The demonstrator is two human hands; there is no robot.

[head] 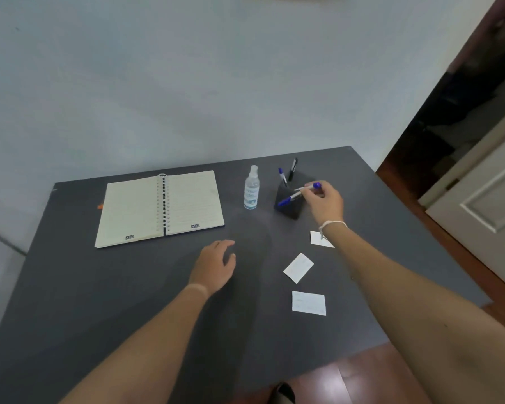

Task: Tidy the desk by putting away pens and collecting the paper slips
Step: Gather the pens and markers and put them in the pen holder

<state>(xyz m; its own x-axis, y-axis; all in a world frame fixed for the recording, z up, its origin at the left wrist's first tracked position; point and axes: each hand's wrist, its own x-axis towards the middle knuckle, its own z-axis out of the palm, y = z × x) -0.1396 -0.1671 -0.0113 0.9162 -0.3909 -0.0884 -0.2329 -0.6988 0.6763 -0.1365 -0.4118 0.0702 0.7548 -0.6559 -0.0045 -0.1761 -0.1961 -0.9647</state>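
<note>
My right hand (pixel 327 204) grips two blue-capped pens (pixel 296 195) just above and in front of the black pen holder (pixel 289 204). Two pens stand in the holder, one blue-capped (pixel 282 175) and one black (pixel 292 169). Three white paper slips lie on the dark desk to the right: one (pixel 318 239) partly under my right wrist, one (pixel 298 268) in the middle, one (pixel 308 303) nearest me. My left hand (pixel 215 268) rests flat on the desk, fingers loosely curled, holding nothing.
An open spiral notebook (pixel 161 207) lies at the back left of the grey desk (pixel 99 301). A clear spray bottle (pixel 251 189) stands just left of the pen holder. A wall runs behind the desk; a door (pixel 484 199) and wooden floor are on the right.
</note>
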